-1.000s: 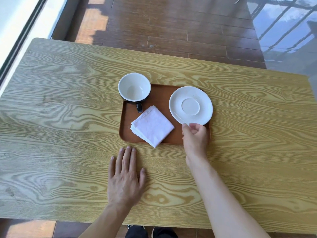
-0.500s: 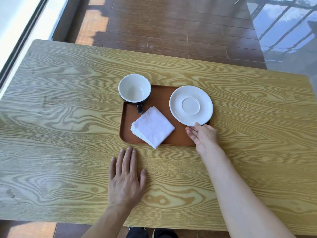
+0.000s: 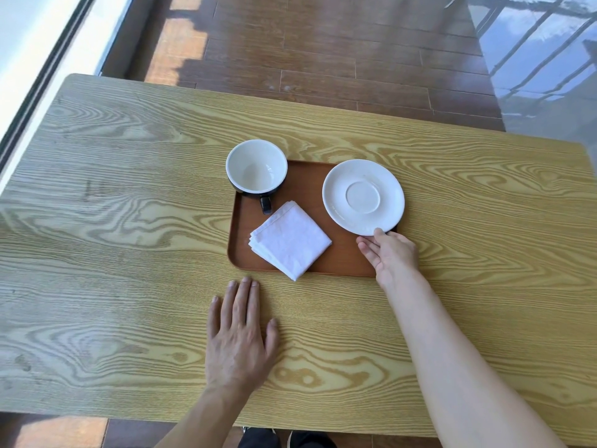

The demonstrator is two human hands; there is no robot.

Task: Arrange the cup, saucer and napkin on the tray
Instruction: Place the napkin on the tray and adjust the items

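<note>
A brown tray (image 3: 342,263) lies in the middle of the wooden table. A white-lined dark cup (image 3: 256,165) stands on the tray's far left corner, its handle pointing toward me. A folded white napkin (image 3: 290,239) lies turned diamond-wise on the tray's near middle, one corner over the near rim. A white saucer (image 3: 363,197) sits over the tray's far right corner, overhanging the edge. My right hand (image 3: 391,257) is at the saucer's near rim, palm turned up, thumb on the rim and fingers at its underside. My left hand (image 3: 240,334) rests flat on the table in front of the tray.
The table (image 3: 113,221) is light wood with a strong grain. Beyond its far edge is dark wooden flooring (image 3: 323,59). A window frame (image 3: 42,76) runs along the left, and glass panels (image 3: 542,59) stand at the far right.
My right hand has turned from knuckles-up over the saucer's near rim to palm-up, sliding a little right. The saucer, cup, napkin and left hand have stayed in place.
</note>
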